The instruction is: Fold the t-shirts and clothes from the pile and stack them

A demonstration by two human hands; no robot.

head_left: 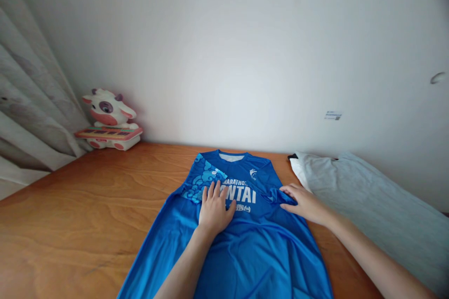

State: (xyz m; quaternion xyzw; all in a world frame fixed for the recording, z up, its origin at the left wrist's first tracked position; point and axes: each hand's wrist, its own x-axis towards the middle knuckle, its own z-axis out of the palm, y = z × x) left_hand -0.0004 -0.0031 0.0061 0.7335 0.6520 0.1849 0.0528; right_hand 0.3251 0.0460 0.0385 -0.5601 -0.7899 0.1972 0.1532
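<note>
**Thin blue sports shirt: weighs nothing, slides everywhere**

So your blue shirt point(245, 247) is lying front up on the wooden table point(105, 215), collar point(233, 156) toward the wall and the lower end running out of view at your side. The grey cloth point(365, 201) is off to the right, the cow toy point(108, 124) well away at the back left.

Your left hand point(215, 208) isn't gripping anything: it's palm down, fingers spread, over part of the white lettering point(242, 195). Your right hand point(303, 203) has a bunched fold at the shirt's right side pinched between thumb and fingers.

Handling-wise, that soft sheen says thin synthetic to me. I'd expect it to be super light, floppy and kinda slippery, with nothing fragile about it. It won't hold a shape for you, and the ripples below the lettering suggest it creases with any sideways drag. Smooth wood probably won't give it much grip either, so a flat palm makes a decent anchor.

For grabbing, I'd go for edges: side seams, shoulder corners, or the outer edge of the patterned sleeve point(199, 180) on the left. Pinch lightly; mid-panel grabs just scrunch it.
</note>
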